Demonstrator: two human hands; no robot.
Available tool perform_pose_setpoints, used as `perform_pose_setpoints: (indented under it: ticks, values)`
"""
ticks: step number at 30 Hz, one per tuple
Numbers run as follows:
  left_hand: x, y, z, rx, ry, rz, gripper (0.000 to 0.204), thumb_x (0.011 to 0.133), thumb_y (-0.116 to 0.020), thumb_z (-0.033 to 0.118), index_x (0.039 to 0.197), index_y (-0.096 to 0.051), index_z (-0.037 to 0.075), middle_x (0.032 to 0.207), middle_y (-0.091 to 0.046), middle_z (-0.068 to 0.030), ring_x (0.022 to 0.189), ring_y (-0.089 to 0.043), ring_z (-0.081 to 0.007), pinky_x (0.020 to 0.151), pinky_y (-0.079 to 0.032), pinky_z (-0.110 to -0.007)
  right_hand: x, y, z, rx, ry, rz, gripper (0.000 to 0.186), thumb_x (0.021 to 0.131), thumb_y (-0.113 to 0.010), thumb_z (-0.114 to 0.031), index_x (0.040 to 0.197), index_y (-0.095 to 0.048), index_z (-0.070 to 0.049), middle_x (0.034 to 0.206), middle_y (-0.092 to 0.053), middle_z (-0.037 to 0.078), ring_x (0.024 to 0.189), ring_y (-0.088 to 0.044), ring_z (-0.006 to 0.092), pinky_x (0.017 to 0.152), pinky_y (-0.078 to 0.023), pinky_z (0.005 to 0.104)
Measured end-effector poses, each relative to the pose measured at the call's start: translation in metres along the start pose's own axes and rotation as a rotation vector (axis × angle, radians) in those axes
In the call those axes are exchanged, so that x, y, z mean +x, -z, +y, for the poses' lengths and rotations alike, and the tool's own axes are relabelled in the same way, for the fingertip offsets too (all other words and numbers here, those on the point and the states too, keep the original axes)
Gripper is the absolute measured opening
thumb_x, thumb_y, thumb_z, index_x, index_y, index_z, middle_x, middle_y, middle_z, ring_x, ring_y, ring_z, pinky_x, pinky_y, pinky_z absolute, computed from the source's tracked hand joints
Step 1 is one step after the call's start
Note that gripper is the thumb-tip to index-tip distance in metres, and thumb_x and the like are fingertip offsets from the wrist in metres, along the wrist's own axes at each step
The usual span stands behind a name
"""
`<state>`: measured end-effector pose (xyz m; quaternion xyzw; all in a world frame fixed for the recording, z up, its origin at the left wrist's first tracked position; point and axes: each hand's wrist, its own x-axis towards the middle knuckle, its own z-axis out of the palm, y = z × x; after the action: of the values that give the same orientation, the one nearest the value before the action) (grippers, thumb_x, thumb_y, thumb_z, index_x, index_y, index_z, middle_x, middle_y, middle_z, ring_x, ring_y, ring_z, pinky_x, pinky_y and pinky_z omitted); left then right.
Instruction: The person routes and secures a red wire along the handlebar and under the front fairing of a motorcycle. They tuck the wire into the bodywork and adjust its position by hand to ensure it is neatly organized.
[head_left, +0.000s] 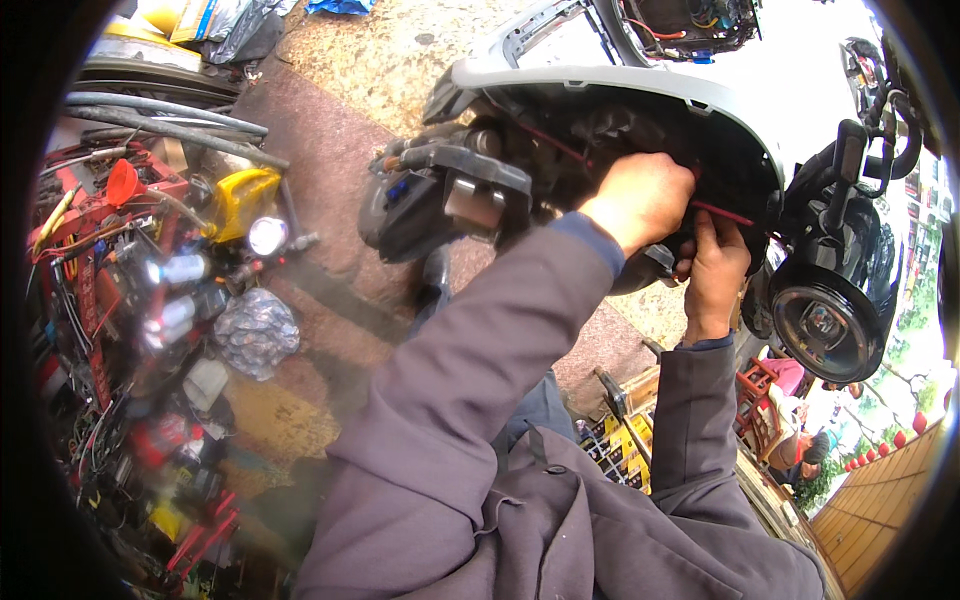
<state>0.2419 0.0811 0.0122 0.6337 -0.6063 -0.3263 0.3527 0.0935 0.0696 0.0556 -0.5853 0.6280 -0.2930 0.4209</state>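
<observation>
Both my hands reach into the dark hollow underside of a scooter body panel with a pale grey rim. My left hand is closed in a fist, its knuckles upward, and its fingers hide whatever they hold. Just right of it and lower, my right hand has its thumb and fingertips pinched at a thin red wire, which runs across the fingertips toward the panel's right side. Another stretch of red wire shows inside the hollow, left of my left hand. Black parts behind the hands lie in shadow.
A black scooter with a round headlight stands close on the right. To the left lie heaped tools and parts, with a yellow jug, a red funnel and a crumpled plastic bag. A dark bracketed part juts out left of the panel.
</observation>
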Motion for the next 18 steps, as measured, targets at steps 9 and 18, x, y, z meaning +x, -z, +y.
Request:
perform_pose_setpoints:
  ticks: [9,18]
  values:
    - [0.0,-0.005,-0.002,-0.02,-0.013,0.002,0.026,0.074,-0.064,0.01,0.098,-0.074,0.006,0.078,-0.069,-0.0202,0.079,-0.069,-0.0397,0.069,-0.056,-0.05,0.008,-0.011,-0.009,0.312,-0.262,0.115,0.027,0.097,-0.067,-0.025,0.082,-0.058,-0.005,0.057,-0.049,0.0,0.04,-0.043,0.0116,0.037,-0.03,0.0271]
    - [-0.03,0.049,0.019,-0.444,0.148,0.139,0.029,0.085,-0.062,0.016,0.102,-0.071,-0.005,0.09,-0.07,-0.0245,0.087,-0.069,-0.0421,0.081,-0.056,-0.044,0.01,-0.017,-0.004,0.375,-0.207,0.142,0.026,0.098,-0.065,-0.02,0.079,-0.056,-0.004,0.054,-0.044,0.0,0.038,-0.042,0.0122,0.036,-0.031,0.029]
